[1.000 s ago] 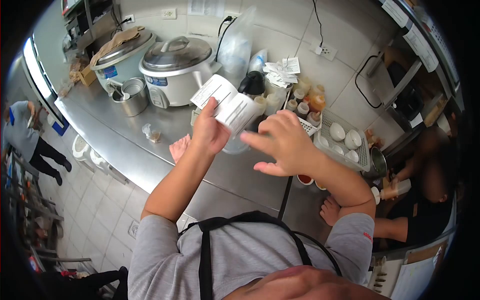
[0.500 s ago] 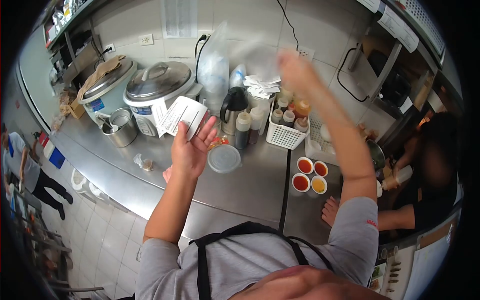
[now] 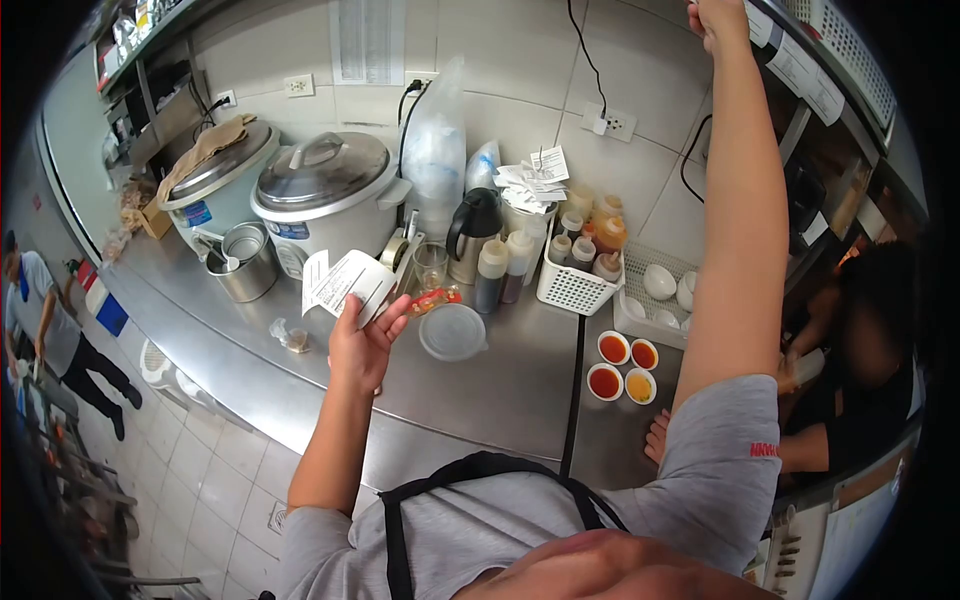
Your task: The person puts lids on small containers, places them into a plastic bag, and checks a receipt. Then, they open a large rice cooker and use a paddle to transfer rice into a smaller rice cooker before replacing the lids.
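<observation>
While the left hand (image 3: 362, 348), half open, pinches printed slips (image 3: 354, 282) between thumb and fingers above the steel counter, the right hand (image 3: 716, 22) reaches high, fingers curled, cut by the view's top edge; its hold, cannot tell. Near the slips: one rice cooker (image 3: 322, 195), one round lidded tub (image 3: 452, 333). Rightward: sauce cups (image 3: 605, 382), four.

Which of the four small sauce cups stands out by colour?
The near-right cup: its sauce is yellow, while the other three cups hold red-orange sauce.
</observation>
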The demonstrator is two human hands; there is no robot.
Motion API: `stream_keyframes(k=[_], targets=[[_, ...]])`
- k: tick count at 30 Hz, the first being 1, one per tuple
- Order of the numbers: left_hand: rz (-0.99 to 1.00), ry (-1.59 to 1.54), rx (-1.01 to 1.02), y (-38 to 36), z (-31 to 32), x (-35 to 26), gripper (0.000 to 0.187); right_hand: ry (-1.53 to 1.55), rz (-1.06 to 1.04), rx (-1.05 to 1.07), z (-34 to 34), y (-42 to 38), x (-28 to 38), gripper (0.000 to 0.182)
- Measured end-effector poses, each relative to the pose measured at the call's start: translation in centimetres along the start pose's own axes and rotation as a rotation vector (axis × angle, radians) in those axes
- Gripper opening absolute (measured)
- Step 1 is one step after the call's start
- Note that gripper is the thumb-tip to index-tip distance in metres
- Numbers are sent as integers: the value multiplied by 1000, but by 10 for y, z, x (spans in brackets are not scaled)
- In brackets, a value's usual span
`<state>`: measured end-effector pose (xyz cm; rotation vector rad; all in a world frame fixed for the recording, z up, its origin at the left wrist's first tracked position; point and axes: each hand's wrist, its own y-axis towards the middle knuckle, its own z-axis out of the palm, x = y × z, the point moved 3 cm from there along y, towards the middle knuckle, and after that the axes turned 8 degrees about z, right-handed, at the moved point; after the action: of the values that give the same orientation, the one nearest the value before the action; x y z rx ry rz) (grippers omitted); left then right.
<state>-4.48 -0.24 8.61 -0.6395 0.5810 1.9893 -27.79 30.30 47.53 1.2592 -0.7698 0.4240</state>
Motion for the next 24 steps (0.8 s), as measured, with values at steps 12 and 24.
stream_keyframes(k=[12, 24], targets=[[26, 1137, 408, -34, -43, -7, 32, -44, 599, 1000, 70, -272, -126, 40], [-340, 830, 325, -162, -156, 2, 32, 294, 1138, 1710, 155, -595, -169, 25]])
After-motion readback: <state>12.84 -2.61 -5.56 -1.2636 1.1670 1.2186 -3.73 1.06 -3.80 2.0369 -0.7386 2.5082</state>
